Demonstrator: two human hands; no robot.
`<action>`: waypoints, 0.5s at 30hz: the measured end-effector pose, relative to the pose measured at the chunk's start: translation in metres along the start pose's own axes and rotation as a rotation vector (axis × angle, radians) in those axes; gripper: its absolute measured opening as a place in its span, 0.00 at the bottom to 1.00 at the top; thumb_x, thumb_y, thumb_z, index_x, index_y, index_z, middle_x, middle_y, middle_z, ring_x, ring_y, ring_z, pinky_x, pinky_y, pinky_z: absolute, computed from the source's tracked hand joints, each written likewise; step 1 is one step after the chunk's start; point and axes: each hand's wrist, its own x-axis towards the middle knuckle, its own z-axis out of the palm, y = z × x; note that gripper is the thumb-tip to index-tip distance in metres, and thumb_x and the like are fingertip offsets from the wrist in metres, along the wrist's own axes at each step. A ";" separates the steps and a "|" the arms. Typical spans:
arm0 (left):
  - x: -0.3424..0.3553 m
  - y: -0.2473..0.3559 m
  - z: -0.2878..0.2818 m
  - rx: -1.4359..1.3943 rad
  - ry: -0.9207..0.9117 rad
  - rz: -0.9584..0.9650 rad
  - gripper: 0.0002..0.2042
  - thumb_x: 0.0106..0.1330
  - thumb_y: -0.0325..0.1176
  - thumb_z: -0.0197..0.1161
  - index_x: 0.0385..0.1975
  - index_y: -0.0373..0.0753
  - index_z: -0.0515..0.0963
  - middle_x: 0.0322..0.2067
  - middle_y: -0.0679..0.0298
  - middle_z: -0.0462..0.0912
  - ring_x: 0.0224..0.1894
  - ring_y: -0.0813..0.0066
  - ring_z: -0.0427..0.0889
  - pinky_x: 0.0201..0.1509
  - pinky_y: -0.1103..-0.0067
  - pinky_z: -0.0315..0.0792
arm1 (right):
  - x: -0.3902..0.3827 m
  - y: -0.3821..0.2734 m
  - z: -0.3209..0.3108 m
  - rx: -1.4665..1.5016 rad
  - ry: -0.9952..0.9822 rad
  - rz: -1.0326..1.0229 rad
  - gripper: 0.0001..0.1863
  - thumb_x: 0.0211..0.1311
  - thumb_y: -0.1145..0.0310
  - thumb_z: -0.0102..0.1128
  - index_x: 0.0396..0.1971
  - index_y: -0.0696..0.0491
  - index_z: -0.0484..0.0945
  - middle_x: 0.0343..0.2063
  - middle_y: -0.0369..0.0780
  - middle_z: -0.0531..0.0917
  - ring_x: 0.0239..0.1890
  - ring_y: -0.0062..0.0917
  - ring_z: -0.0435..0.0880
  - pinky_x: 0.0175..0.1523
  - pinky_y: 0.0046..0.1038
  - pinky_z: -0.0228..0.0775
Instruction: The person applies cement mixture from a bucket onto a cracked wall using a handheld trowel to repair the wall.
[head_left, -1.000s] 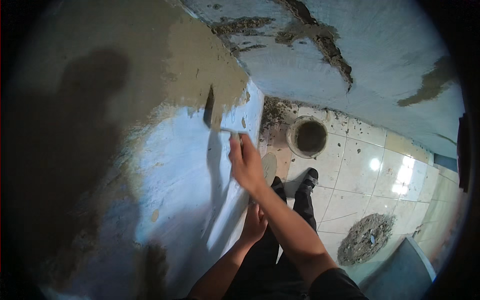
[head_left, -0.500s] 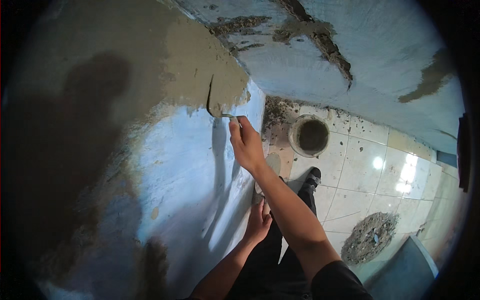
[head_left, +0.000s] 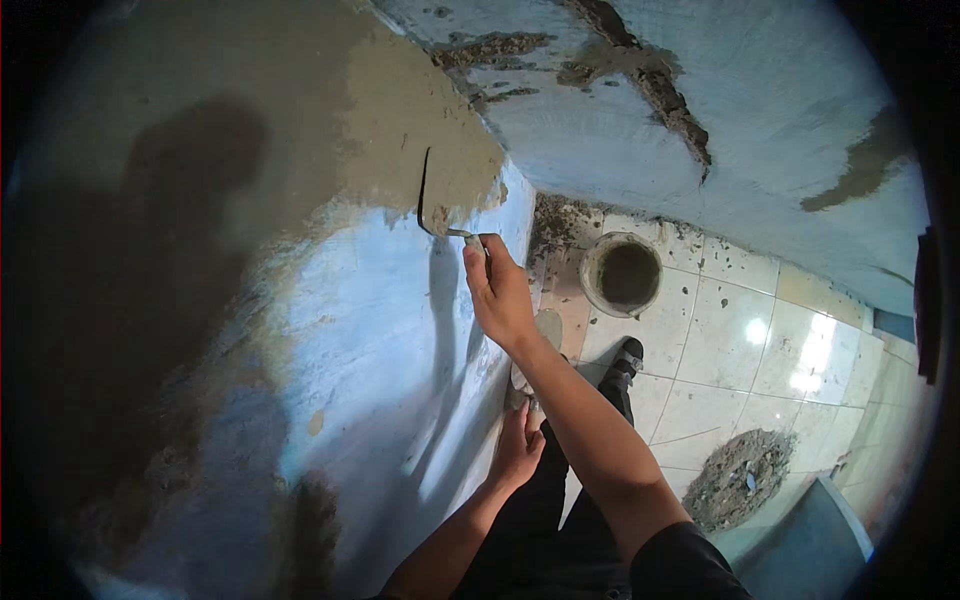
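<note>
Grey-brown plaster (head_left: pixel 300 130) covers the upper part of the blue wall (head_left: pixel 350 330), from about nine to twelve o'clock, while the lower stretch toward six o'clock stays bare. At centre, the trowel (head_left: pixel 424 195) lies edge-on against the plaster's ragged lower border. The right hand (head_left: pixel 500 295) has its fingers wrapped tight round the trowel's handle. Below, at six o'clock, the left hand (head_left: pixel 518 450) curls round a mortar-laden board (head_left: pixel 535 345). At three o'clock stands a bucket (head_left: pixel 622 273); a mortar heap (head_left: pixel 740 478) lies at four.
</note>
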 end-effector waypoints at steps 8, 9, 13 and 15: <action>-0.003 -0.003 0.000 0.044 0.049 0.125 0.32 0.64 0.24 0.57 0.71 0.28 0.59 0.55 0.42 0.71 0.54 0.48 0.74 0.60 0.64 0.69 | -0.058 0.024 -0.014 -0.056 -0.065 0.000 0.14 0.80 0.59 0.49 0.43 0.56 0.72 0.21 0.33 0.73 0.23 0.17 0.69 0.30 0.24 0.65; -0.005 -0.008 0.001 0.049 0.054 0.122 0.32 0.64 0.24 0.57 0.71 0.28 0.59 0.55 0.42 0.71 0.54 0.48 0.74 0.60 0.64 0.69 | -0.043 0.023 -0.013 -0.050 -0.069 0.000 0.14 0.80 0.59 0.49 0.43 0.56 0.72 0.21 0.33 0.73 0.23 0.17 0.69 0.30 0.24 0.65; -0.003 -0.014 0.012 0.037 0.051 0.143 0.32 0.66 0.25 0.60 0.71 0.29 0.58 0.56 0.41 0.70 0.56 0.45 0.74 0.61 0.63 0.70 | 0.022 0.001 -0.017 0.119 0.034 -0.042 0.14 0.81 0.59 0.49 0.42 0.55 0.71 0.19 0.29 0.68 0.21 0.12 0.64 0.25 0.21 0.57; -0.005 -0.019 0.011 0.063 0.098 0.213 0.33 0.66 0.24 0.61 0.71 0.29 0.58 0.55 0.41 0.70 0.56 0.45 0.74 0.60 0.64 0.70 | 0.031 -0.021 -0.010 0.167 0.019 -0.083 0.14 0.81 0.58 0.49 0.42 0.55 0.71 0.18 0.29 0.67 0.20 0.11 0.63 0.23 0.20 0.55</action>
